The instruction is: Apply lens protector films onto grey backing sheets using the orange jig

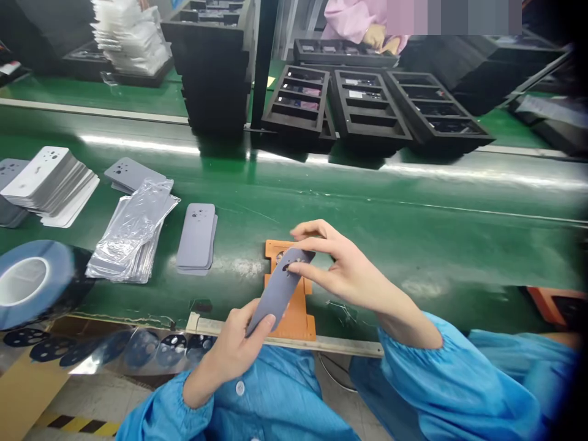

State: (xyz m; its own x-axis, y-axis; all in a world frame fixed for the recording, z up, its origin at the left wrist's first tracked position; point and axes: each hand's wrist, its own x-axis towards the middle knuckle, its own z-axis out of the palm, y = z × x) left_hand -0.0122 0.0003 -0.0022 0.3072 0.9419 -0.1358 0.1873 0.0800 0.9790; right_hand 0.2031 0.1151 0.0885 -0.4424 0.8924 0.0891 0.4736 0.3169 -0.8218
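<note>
The grey panel (275, 294) is held tilted above the orange fixture (294, 312) by the left hand (245, 343), which is closed on its lower end, thumb across the face. The right hand (342, 266) is partly open at the upper end, its thumb by the round holes; whether the panel is gripped there or merely touched cannot be told. The step in hand is judged to be close handling of the holed end. For the next move, a steady lower grip and fine fingertip control appear to be called for.

The fixture is seated at the near edge of the green desk (459, 245). To its left are noted a small stack of grey panels (195, 242), a plastic-wrapped bundle (133, 239) and a roll of blue film (59, 269). Beyond, black trays (374, 116) are set out.
</note>
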